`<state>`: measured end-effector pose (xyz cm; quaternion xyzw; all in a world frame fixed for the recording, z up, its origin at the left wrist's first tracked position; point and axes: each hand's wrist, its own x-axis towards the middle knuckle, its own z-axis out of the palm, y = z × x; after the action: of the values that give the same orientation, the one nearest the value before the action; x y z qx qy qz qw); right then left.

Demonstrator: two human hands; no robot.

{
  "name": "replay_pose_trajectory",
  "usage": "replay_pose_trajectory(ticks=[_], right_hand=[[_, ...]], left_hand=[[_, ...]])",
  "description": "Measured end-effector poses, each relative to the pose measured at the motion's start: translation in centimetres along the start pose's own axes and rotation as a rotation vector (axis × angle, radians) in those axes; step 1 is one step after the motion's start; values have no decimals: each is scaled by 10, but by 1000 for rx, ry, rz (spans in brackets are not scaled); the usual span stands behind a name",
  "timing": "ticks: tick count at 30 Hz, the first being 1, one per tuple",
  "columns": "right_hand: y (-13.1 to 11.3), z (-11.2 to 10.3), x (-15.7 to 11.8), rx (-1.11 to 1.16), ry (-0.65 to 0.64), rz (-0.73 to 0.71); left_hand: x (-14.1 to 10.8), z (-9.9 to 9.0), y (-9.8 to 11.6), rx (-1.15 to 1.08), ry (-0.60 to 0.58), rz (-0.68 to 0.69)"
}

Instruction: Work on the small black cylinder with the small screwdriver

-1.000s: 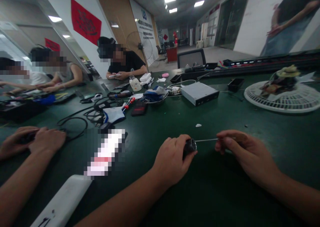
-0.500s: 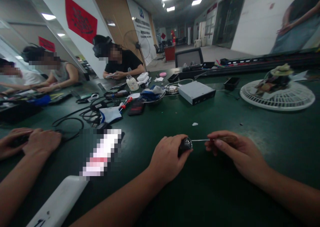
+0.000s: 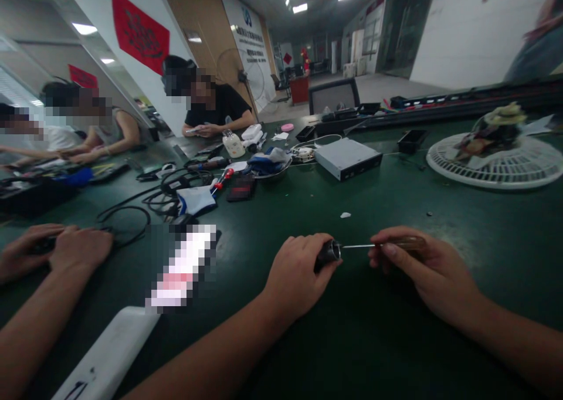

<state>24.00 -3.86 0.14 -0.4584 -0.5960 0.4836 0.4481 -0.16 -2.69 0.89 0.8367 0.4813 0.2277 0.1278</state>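
Note:
A black cylindrical part (image 3: 328, 253) with an open, ringed end is wrapped in the fingers of my left hand (image 3: 297, 274), its open end facing right. My right hand (image 3: 426, 265) is closed on a screwdriver (image 3: 358, 246) with a thin metal shaft and a brownish handle. The shaft points left, and its tip is at the rim of the cylinder's opening; whether it touches cannot be made out. A small white scrap (image 3: 345, 215) lies on the green table (image 3: 272, 230) beyond my hands.
Farther back sit a grey disc drive (image 3: 347, 158), a small black tray (image 3: 411, 141) and a white fan grille (image 3: 492, 174). Left are black cables (image 3: 127, 206), a bright phone (image 3: 187, 265), a white case (image 3: 109, 353) and another person's hands (image 3: 79, 247). More people sit beyond.
The view has shifted slightly. The screwdriver has drawn a little to the right relative to the black cylinder, whose open end now shows more of its hollow.

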Motion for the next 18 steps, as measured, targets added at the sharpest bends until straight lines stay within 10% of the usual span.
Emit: replay_pose_trajectory(ticks=[10, 18], right_hand=[[-2, -3, -3, -26, -141, -14], [-9, 2, -2, -63, 107, 3]], left_hand=[[0, 0, 2, 23, -1, -43], [0, 0, 1, 25, 19, -8]])
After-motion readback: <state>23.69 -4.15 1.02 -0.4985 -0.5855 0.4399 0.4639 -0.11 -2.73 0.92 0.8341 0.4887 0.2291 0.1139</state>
